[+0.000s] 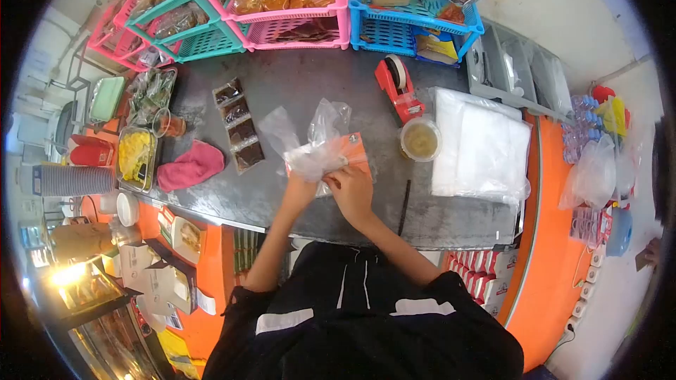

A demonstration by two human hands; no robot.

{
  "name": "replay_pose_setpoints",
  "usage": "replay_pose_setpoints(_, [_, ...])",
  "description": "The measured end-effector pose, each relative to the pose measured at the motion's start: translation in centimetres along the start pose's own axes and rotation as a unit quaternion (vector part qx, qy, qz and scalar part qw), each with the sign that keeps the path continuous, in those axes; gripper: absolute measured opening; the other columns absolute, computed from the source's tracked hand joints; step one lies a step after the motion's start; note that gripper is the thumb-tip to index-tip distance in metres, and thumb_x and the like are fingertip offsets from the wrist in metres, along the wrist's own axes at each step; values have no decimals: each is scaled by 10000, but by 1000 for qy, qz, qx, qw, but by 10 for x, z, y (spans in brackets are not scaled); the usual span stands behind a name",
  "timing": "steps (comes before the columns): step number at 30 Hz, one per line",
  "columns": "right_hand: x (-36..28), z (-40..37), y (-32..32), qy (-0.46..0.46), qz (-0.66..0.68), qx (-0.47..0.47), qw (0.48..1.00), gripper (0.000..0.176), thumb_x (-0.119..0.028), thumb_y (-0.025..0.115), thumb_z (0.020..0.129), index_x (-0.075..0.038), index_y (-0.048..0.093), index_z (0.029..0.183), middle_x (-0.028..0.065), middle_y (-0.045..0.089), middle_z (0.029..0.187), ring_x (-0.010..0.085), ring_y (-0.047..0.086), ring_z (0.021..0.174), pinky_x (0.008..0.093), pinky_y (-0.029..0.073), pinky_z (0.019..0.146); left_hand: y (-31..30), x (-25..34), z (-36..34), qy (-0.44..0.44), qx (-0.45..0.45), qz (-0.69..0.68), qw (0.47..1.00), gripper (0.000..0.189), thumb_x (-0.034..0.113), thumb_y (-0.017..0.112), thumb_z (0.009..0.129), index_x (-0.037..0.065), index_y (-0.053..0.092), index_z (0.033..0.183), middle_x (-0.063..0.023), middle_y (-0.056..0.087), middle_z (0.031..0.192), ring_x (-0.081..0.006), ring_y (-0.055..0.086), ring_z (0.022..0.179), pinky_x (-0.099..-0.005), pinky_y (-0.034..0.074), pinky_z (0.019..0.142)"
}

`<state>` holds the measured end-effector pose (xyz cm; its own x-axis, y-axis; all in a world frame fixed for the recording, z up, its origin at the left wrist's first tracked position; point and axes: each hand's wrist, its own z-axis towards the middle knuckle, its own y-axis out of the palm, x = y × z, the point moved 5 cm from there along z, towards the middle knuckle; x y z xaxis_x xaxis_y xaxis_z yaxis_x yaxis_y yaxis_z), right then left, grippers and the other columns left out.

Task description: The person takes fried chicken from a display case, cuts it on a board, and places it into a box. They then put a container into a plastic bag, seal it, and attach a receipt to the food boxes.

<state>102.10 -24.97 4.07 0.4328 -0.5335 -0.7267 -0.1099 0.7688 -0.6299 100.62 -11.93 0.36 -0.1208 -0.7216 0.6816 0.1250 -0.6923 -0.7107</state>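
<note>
Over the middle of the dark table, my left hand (306, 174) is closed and mostly covered by a clear plastic bag (327, 123). My right hand (350, 190) pinches the lower edge of the plastic just beside it. Beneath the plastic, an orange and white packet (358, 151) shows at the right. To the left lies a strip of dark sachets (241, 129). A lidded round tub (420, 139) stands to the right of the hands.
A red tape dispenser (399, 84) lies beyond the tub, and a stack of white plastic bags (480, 148) is at the right. On the left are a pink cloth (190, 166) and a yellow food tray (136, 160). Coloured racks (282, 35) line the back.
</note>
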Motion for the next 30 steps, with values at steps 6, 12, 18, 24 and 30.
replay_pose_setpoints(6, [11, -15, 33, 50, -77, 135, 987, 75, -136, 563, 726, -66, 568, 754, 50, 535, 780, 235, 497, 818, 390, 326, 757, -11, 64, -14, -48, 202, -20, 978, 161, 78, 510, 788, -13, 543, 916, -140, 463, 985, -270, 456, 896, -377, 371, 806])
replay_pose_setpoints(12, [-7, -10, 19, 44, -173, 137, 974, 72, -118, 556, 729, -47, 545, 728, 74, 525, 779, 253, 501, 820, 399, 350, 763, 2, 15, -8, -147, 125, -151, 970, 213, 101, 541, 800, -32, 551, 967, -170, 566, 885, -290, 535, 836, -379, 416, 766])
replay_pose_setpoints(18, [14, 2, 3, 108, 198, 130, 966, 54, -47, 617, 768, -8, 597, 801, 63, 608, 752, 157, 591, 633, 254, 433, 512, 9, -13, -11, -242, 120, -297, 916, 258, 88, 616, 803, -13, 563, 1034, -122, 605, 1029, -201, 560, 966, -316, 425, 828])
replay_pose_setpoints(24, [33, -10, 34, 253, 437, 98, 858, 55, -73, 602, 815, -32, 601, 778, 5, 570, 600, 56, 526, 513, 165, 341, 400, 10, -11, -13, -292, 82, -385, 872, 331, 19, 604, 807, 16, 510, 1125, -90, 595, 1034, -162, 555, 963, -289, 440, 840])
replay_pose_setpoints(30, [22, -14, 31, 158, 327, 68, 929, 139, -58, 608, 793, -18, 541, 678, -10, 543, 588, 40, 503, 519, 189, 365, 440, 14, -5, -17, -310, 85, -424, 847, 311, 7, 582, 819, 5, 498, 1118, -66, 575, 1039, -154, 543, 974, -287, 441, 841])
